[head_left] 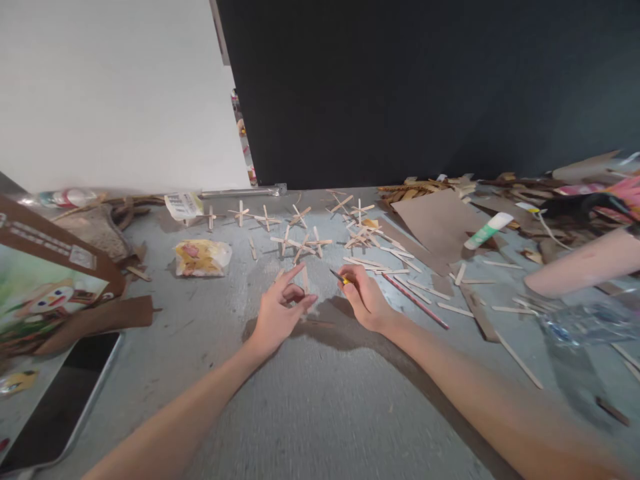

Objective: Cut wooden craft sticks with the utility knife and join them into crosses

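My left hand (281, 305) is over the middle of the grey table, its thumb and forefinger spread apart. Just beyond its fingers is a pale wooden craft stick (305, 279); whether they touch is unclear. My right hand (364, 298) grips a small pointed tool with a dark tip and a yellow part (340, 276), perhaps a craft knife, its tip facing left. Most of that tool is hidden in the fingers. Behind both hands stand several crossed-stick pieces (303, 247). Loose craft sticks (373, 265) lie beyond the right hand, near a red patterned pencil (417, 302).
On the left are a phone (63, 400), a printed cardboard box (55, 267) and a yellowish plastic packet (203, 258). To the right lie brown cardboard (433, 223), a green-and-white tube (489, 231) and clear plastic (590, 323). A dark panel (425, 87) rises behind the table.
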Demonstrator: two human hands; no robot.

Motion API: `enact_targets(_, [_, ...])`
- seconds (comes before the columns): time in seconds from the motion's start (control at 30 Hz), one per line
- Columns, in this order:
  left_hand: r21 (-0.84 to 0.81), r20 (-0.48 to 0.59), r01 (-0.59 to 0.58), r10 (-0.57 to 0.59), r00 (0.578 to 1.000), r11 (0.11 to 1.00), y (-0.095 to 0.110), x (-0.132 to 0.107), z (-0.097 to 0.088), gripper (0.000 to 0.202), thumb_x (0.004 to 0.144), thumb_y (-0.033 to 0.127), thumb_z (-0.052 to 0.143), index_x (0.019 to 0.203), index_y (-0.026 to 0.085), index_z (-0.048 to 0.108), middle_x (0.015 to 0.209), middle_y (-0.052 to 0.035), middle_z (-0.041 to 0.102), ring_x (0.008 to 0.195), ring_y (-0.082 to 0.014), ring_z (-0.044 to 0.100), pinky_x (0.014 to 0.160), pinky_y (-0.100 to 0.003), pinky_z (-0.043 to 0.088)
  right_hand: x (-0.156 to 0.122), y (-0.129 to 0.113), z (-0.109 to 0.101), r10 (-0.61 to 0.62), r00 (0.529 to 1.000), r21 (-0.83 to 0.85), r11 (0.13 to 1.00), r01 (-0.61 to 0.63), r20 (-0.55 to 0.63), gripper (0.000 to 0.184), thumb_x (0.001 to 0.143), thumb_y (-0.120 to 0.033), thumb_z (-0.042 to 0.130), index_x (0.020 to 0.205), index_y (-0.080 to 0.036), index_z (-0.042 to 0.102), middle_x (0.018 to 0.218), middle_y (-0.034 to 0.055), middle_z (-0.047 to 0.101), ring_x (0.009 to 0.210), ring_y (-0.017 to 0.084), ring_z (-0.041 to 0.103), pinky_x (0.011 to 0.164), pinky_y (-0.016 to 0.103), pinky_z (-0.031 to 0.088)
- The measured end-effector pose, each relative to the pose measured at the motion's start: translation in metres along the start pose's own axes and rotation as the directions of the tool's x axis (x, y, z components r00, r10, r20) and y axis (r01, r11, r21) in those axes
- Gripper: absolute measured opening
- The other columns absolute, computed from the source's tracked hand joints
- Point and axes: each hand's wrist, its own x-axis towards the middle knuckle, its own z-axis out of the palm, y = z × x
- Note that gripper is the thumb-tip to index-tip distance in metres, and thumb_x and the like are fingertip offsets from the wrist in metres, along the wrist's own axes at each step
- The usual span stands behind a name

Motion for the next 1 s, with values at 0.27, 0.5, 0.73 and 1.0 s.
enact_targets(0.27, [-0.012, -0.024, 0.041, -0.041, 0.999, 0.999, -0.009, 0.006, -0.001, 0.049, 0.078, 0.037, 0.078, 0.122, 0.020, 0.065, 0.074, 0.0022, 0.071, 0.069, -0.0142, 0.069, 0.070, -0.028, 0.057, 0.007, 0.005, 0.005, -0.462, 0.884, -0.273, 0.861, 0.429, -0.068, 0.028, 0.108, -0.030, 0.044, 0.126, -0.025, 0.065, 0.105, 0.0101, 0.071, 0.096, 0.024, 0.064, 0.088, 0.040, 0.048])
enact_targets(0.5, [-0.193, 0.141, 0.198, -0.172, 0.975, 0.961, -0.006, 0.003, 0.000, 0.050, 0.079, 0.051, 0.079, 0.113, 0.019, 0.062, 0.071, 0.0006, 0.070, 0.049, -0.0150, 0.066, 0.048, -0.028, 0.056, 0.010, 0.004, 0.005, -0.462, 0.882, -0.260, 0.866, 0.427, -0.089, 0.033, 0.108, -0.022, 0.040, 0.121, -0.025, 0.070, 0.100, 0.0100, 0.072, 0.091, 0.023, 0.065, 0.083, 0.039, 0.049])
enact_targets(0.73, [-0.237, 0.151, 0.263, -0.232, 0.961, 0.935, -0.004, 0.002, 0.000, 0.058, 0.074, 0.049, 0.084, 0.118, 0.017, 0.061, 0.068, 0.0015, 0.070, 0.049, -0.0144, 0.066, 0.048, -0.027, 0.056, 0.012, 0.005, 0.007, -0.446, 0.891, -0.198, 0.883, 0.425, -0.080, 0.032, 0.107, -0.022, 0.042, 0.118, -0.024, 0.072, 0.098, 0.0091, 0.072, 0.087, 0.022, 0.065, 0.082, 0.038, 0.051])
enact_targets(1.0, [-0.201, 0.157, 0.280, -0.251, 0.955, 0.939, -0.001, 0.000, 0.001, 0.070, 0.078, 0.034, 0.078, 0.142, 0.014, 0.056, 0.059, 0.0059, 0.064, 0.046, -0.0110, 0.059, 0.047, -0.022, 0.047, 0.009, 0.004, 0.008, -0.456, 0.889, -0.155, 0.883, 0.444, -0.051, 0.031, 0.106, -0.019, 0.042, 0.117, -0.024, 0.070, 0.097, 0.0087, 0.071, 0.087, 0.021, 0.064, 0.079, 0.036, 0.052])
